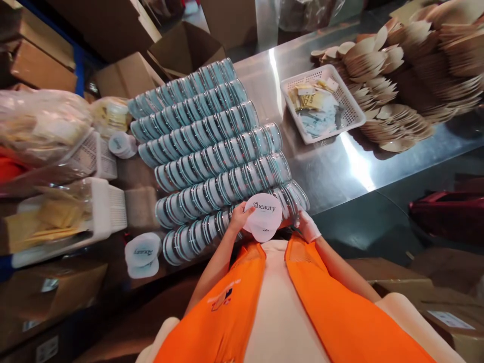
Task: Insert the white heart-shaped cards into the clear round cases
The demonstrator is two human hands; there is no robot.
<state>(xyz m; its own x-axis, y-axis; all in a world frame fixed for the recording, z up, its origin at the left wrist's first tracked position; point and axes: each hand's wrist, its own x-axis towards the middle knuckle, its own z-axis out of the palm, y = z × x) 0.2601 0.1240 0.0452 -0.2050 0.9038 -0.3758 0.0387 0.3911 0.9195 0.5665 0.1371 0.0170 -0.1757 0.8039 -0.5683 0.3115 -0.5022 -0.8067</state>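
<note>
My left hand [239, 218] is closed on a small stack of round white discs [263, 212], its thumb lying over their left edge. The top disc reads "Sbeauty". My right hand [309, 227], in a white glove, is against the right end of the nearest row of clear round containers [200, 236]; its fingers are partly hidden there. Several such rows lie side by side across the metal table, the containers standing on edge with pale blue-white faces. More white printed discs [142, 254] lie at the table's left front corner.
A white basket [350, 108] with small packets stands to the right of the rows. Beyond it are piles of wooden spoon-like pieces [397, 126]. White crates [113, 206] and bagged goods [41, 121] line the left. Cardboard boxes [446, 302] sit at lower right.
</note>
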